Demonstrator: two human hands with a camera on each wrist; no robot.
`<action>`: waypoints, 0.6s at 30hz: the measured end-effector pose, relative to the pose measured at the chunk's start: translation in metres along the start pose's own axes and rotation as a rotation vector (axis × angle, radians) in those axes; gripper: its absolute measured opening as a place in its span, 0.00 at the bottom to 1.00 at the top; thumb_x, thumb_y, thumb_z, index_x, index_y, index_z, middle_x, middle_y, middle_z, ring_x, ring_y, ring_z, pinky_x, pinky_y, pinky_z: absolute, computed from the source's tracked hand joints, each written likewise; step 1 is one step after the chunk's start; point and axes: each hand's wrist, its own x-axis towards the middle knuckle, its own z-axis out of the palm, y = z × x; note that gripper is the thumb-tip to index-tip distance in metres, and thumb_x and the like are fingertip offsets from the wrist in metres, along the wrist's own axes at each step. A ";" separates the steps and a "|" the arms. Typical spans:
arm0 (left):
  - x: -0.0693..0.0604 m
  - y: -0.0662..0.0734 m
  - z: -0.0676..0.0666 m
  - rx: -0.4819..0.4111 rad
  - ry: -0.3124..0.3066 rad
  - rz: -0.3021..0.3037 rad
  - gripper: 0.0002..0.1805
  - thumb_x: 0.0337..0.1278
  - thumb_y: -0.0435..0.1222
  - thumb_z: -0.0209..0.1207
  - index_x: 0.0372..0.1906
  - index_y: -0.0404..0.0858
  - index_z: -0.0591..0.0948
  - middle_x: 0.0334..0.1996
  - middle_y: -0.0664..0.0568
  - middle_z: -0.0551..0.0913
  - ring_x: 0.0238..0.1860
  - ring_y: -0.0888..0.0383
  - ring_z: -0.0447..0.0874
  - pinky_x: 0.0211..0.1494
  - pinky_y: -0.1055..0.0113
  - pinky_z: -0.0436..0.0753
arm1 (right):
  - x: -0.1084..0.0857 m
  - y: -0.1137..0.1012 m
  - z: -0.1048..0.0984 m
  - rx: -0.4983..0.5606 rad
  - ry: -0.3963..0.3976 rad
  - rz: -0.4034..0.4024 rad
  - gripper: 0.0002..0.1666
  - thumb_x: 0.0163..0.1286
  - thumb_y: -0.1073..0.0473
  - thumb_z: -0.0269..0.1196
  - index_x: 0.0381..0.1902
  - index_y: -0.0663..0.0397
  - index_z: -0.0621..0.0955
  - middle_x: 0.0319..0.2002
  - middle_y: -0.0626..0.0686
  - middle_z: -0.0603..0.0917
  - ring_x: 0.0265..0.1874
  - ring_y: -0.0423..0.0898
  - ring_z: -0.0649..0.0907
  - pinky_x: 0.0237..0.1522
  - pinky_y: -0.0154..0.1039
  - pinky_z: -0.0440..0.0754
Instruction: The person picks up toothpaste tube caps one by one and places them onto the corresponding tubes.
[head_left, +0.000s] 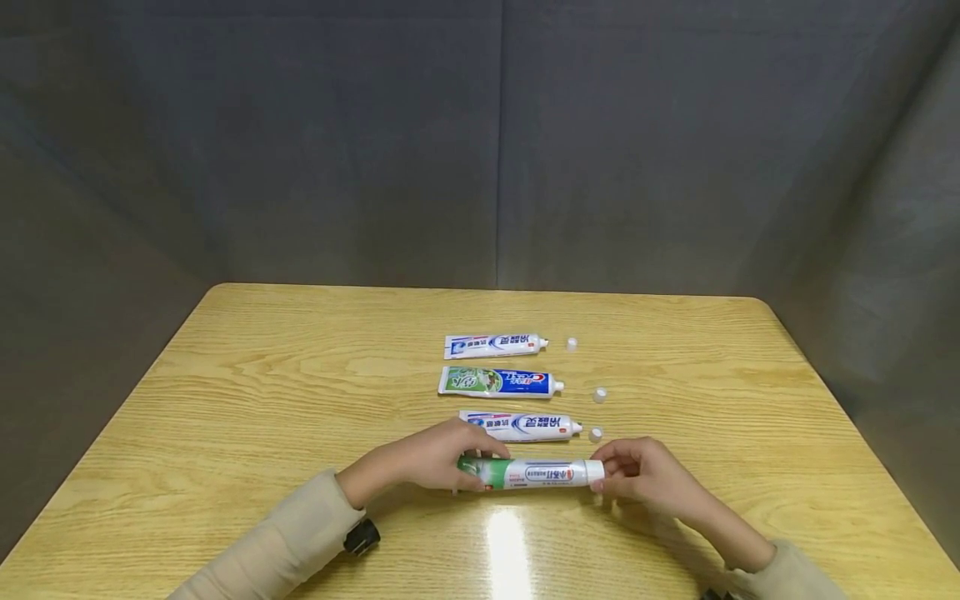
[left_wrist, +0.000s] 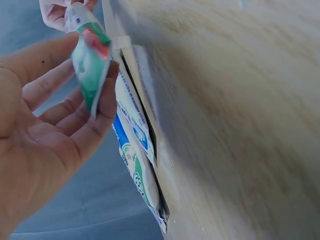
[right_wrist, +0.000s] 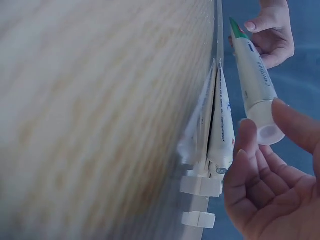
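A green and white toothpaste tube (head_left: 543,473) is held level just above the table, closest to the person. My left hand (head_left: 442,454) grips its flat green end between thumb and fingers, as the left wrist view also shows on the tube (left_wrist: 91,62). At the other end, the thumb and index finger of my right hand (head_left: 660,479) pinch the white screw cap (right_wrist: 267,125), which sits on the tube. Right behind it lies a white and blue toothpaste tube (head_left: 528,427), its left end partly hidden by the left hand.
Farther back lie a green and blue toothpaste tube (head_left: 498,382) and another white and blue tube (head_left: 495,345), both uncapped with nozzles to the right. Loose white caps stand beside the nozzles: a near cap (head_left: 596,434), a middle cap (head_left: 599,395) and a far cap (head_left: 572,343).
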 end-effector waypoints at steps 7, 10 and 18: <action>-0.001 -0.002 0.002 -0.004 -0.043 -0.024 0.21 0.47 0.34 0.65 0.50 0.37 0.79 0.42 0.55 0.81 0.39 0.68 0.74 0.43 0.76 0.73 | 0.003 0.003 0.000 0.002 -0.052 0.034 0.14 0.53 0.67 0.66 0.37 0.72 0.78 0.26 0.54 0.80 0.23 0.40 0.78 0.23 0.34 0.77; -0.001 -0.002 0.002 -0.007 -0.055 -0.036 0.21 0.47 0.34 0.65 0.50 0.37 0.79 0.40 0.56 0.81 0.38 0.68 0.74 0.42 0.75 0.73 | 0.004 0.004 0.000 -0.005 -0.073 0.043 0.14 0.54 0.67 0.65 0.37 0.72 0.78 0.26 0.54 0.80 0.23 0.40 0.78 0.24 0.33 0.77; -0.003 -0.002 -0.003 0.009 -0.071 -0.023 0.21 0.50 0.35 0.64 0.51 0.33 0.77 0.42 0.49 0.81 0.40 0.63 0.77 0.44 0.73 0.74 | 0.005 0.004 -0.001 -0.050 -0.127 0.026 0.14 0.57 0.67 0.63 0.39 0.73 0.78 0.25 0.54 0.81 0.21 0.40 0.78 0.22 0.34 0.77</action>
